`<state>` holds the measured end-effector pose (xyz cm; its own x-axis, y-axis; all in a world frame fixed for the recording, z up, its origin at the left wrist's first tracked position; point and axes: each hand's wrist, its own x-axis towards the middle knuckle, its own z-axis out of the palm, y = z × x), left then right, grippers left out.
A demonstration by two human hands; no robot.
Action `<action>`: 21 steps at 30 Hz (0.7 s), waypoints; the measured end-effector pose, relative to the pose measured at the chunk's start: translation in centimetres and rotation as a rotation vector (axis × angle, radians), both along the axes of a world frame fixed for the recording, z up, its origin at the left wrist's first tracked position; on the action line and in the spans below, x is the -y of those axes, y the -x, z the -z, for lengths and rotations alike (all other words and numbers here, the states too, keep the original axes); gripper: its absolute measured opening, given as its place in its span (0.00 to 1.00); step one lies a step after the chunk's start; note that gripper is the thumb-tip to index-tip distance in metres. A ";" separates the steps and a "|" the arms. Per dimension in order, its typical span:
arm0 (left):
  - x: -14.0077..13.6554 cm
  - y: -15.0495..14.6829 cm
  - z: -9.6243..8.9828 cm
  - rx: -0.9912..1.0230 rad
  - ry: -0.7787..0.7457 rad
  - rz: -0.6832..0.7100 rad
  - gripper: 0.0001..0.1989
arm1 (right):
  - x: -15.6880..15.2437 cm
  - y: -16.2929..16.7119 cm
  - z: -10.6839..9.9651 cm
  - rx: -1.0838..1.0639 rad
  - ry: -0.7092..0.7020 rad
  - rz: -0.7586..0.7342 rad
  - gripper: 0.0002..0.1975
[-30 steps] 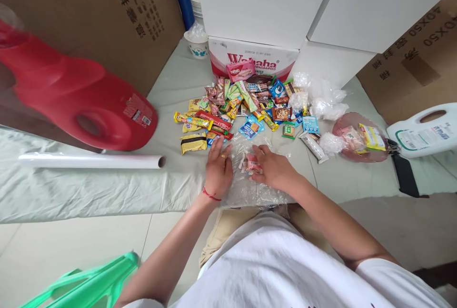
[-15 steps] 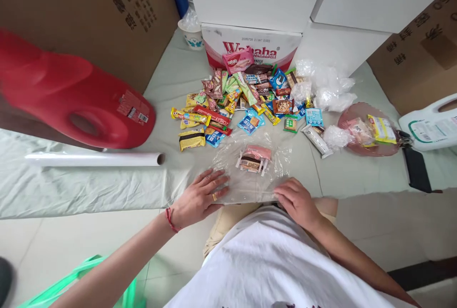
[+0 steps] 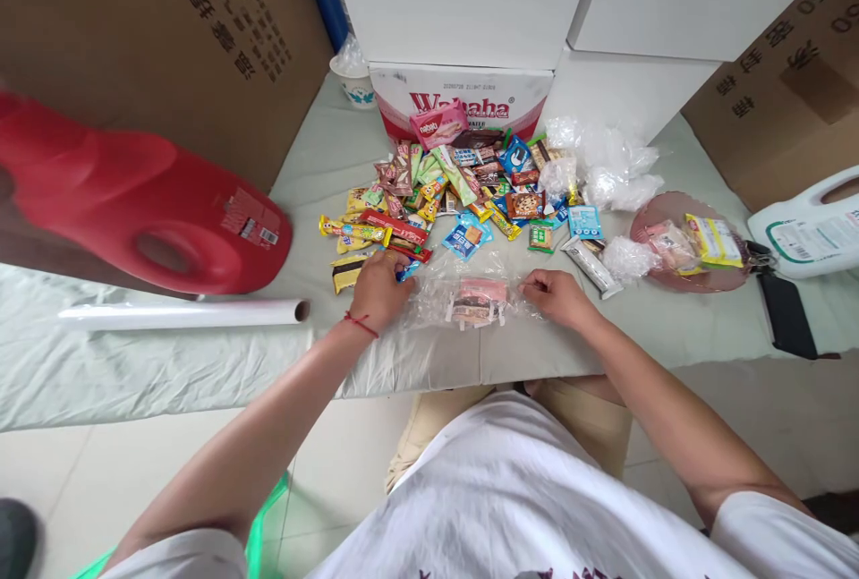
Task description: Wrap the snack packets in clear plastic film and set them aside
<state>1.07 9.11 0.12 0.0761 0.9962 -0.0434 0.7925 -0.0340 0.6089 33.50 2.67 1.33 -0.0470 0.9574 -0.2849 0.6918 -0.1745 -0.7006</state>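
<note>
A sheet of clear plastic film lies crumpled over a few small wrapped snacks, among them a pink packet and a brown-and-white one. My left hand is at the film's left side, fingers curled and closed on it, beside a yellow snack packet and partly in front of a blue one. My right hand pinches the film at its right side, thumb and forefinger together. The left fingertips are partly hidden by the hand.
A pile of wrapped snacks lies beyond the film, before a Wahaha carton. Balls of clear film and a pinkish plate with packets are right. A film roll and red jug stand left.
Both hands have moved away from the table's near edge, and the near part of the film now lies folded over the snacks. The left fingers have gone from spread to curled.
</note>
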 end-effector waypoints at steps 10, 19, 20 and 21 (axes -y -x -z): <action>9.7 -4.7 -2.9 0.062 -0.922 0.488 0.18 | 0.2 -0.5 1.4 0.053 0.043 -0.019 0.20; 7.4 -9.0 2.0 -0.242 -0.446 0.548 0.19 | -5.0 -2.6 -2.0 0.372 -0.308 -0.184 0.15; 7.4 -8.9 2.0 -0.244 -0.451 0.551 0.19 | -6.2 -1.7 -2.3 0.410 -0.345 -0.238 0.16; 7.6 -8.9 1.9 -0.246 -0.459 0.548 0.19 | -7.4 -0.6 -2.3 0.440 -0.340 -0.306 0.18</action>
